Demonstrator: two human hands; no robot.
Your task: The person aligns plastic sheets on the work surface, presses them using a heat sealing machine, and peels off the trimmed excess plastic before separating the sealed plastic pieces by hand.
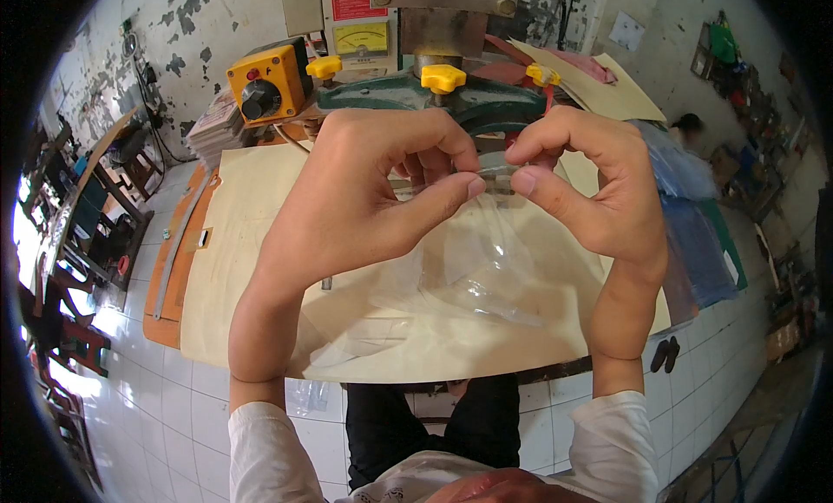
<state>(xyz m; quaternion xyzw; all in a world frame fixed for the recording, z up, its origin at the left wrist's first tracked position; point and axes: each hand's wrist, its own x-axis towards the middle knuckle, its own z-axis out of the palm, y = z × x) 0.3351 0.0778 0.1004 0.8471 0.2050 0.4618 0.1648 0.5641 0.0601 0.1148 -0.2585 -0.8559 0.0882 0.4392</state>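
Both hands are raised over the cream-coloured sheet [234, 243] on the work surface, close together at the centre. My left hand [382, 191] pinches the upper edge of a clear plastic film [486, 260] between thumb and fingers. A short gap to the right, my right hand [590, 182] pinches the same film's edge with thumb and forefinger. The film hangs down from the fingertips towards the sheet, transparent, wrinkled and shiny. Its exact outline is hard to make out.
Behind the hands stands a green machine frame [373, 94] with yellow star knobs [443, 79]. A yellow control box [267, 81] is at the back left, beside stacked paper [217, 130]. Blue plastic sheets [694, 234] lie on the right. Another person is partly visible far right.
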